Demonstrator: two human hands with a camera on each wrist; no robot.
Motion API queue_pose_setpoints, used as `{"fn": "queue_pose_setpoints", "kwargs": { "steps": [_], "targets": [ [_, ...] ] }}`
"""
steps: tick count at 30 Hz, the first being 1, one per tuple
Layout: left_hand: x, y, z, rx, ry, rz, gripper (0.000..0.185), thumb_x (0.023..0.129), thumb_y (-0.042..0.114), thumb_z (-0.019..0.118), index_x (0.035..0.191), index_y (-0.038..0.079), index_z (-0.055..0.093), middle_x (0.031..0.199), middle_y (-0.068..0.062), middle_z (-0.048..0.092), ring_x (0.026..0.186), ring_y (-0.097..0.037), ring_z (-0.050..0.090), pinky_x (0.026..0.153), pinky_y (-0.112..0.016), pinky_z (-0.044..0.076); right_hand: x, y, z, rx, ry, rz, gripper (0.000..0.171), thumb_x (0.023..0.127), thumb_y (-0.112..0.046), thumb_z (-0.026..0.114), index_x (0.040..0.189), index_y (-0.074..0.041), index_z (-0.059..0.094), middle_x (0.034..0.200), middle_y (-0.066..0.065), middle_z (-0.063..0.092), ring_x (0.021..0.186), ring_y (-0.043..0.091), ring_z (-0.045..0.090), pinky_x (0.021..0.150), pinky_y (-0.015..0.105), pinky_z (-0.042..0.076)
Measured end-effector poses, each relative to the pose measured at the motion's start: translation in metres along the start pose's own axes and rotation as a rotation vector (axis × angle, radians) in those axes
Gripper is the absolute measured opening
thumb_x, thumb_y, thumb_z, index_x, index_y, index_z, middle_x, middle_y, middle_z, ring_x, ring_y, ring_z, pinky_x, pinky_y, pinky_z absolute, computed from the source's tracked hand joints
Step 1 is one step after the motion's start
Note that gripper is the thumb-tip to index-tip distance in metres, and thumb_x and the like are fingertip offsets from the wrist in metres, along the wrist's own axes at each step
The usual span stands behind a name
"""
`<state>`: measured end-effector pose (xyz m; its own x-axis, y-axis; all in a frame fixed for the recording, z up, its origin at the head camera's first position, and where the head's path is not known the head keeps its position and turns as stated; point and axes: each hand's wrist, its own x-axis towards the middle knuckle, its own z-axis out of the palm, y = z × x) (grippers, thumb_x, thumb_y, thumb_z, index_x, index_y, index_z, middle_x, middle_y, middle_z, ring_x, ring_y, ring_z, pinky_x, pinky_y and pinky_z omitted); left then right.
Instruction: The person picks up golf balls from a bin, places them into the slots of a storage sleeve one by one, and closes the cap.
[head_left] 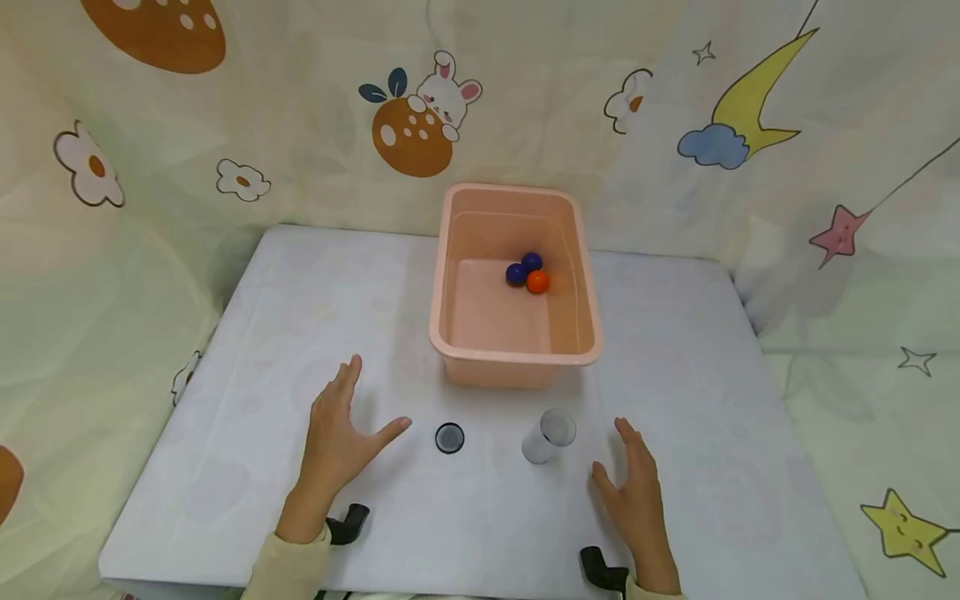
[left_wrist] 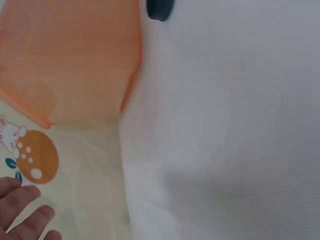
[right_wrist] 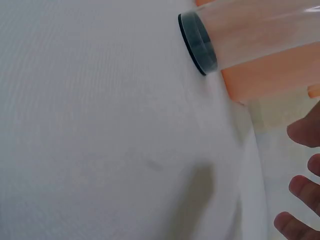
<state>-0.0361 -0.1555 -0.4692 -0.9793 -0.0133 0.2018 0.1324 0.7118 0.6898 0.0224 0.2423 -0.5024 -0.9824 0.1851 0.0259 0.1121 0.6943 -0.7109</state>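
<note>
Both hands hover flat over the white table, fingers straight and empty. My left hand is left of a small black round lid; in the left wrist view its fingertips show at the lower left and the lid at the top edge. My right hand is just right of a clear tube-shaped container standing upright. In the right wrist view the container with its dark base shows at the top, with my fingertips at the right edge.
A pink plastic bin stands behind the lid and container, holding two dark blue balls and one orange ball. Patterned cloth walls surround the white table at the back and sides.
</note>
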Motion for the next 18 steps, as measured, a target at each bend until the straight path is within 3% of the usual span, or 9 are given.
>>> {"fn": "queue_pose_setpoints", "kwargs": {
  "steps": [4, 7, 12, 18],
  "targets": [
    [0.019, 0.012, -0.014, -0.182, 0.015, 0.026, 0.099, 0.080, 0.024, 0.096, 0.162, -0.001, 0.046, 0.163, -0.022, 0.049, 0.149, -0.048, 0.047, 0.117, -0.069, 0.039, 0.000, -0.005, 0.005, 0.061, -0.061, -0.021, 0.080, 0.091, 0.003, 0.080, 0.161, 0.005, 0.041, 0.165, 0.030, 0.041, 0.153, 0.053, 0.035, 0.120, 0.072, 0.031],
    [0.035, 0.021, -0.023, -0.259, 0.014, 0.066, 0.092, 0.081, 0.019, 0.096, 0.159, 0.003, 0.052, 0.162, -0.014, 0.054, 0.144, -0.044, 0.054, 0.118, -0.063, 0.041, -0.002, -0.009, 0.009, 0.093, -0.095, -0.033, 0.080, 0.091, 0.001, 0.083, 0.160, 0.005, 0.043, 0.164, 0.029, 0.044, 0.152, 0.052, 0.038, 0.120, 0.071, 0.033],
    [0.061, 0.040, -0.034, -0.310, -0.041, 0.132, 0.087, 0.082, 0.017, 0.096, 0.159, 0.008, 0.055, 0.160, -0.009, 0.056, 0.140, -0.042, 0.058, 0.119, -0.058, 0.043, -0.003, -0.015, 0.016, 0.126, -0.109, -0.080, 0.079, 0.089, 0.001, 0.086, 0.157, 0.004, 0.047, 0.160, 0.029, 0.049, 0.149, 0.052, 0.043, 0.119, 0.070, 0.035],
    [0.090, 0.058, -0.041, -0.343, -0.124, 0.211, 0.084, 0.083, 0.014, 0.096, 0.157, 0.006, 0.056, 0.156, -0.009, 0.060, 0.141, -0.032, 0.060, 0.118, -0.050, 0.046, -0.004, -0.019, 0.024, 0.172, -0.122, -0.097, 0.082, 0.087, -0.006, 0.090, 0.156, 0.006, 0.048, 0.157, 0.027, 0.054, 0.145, 0.049, 0.051, 0.118, 0.065, 0.037]
  ]
}}
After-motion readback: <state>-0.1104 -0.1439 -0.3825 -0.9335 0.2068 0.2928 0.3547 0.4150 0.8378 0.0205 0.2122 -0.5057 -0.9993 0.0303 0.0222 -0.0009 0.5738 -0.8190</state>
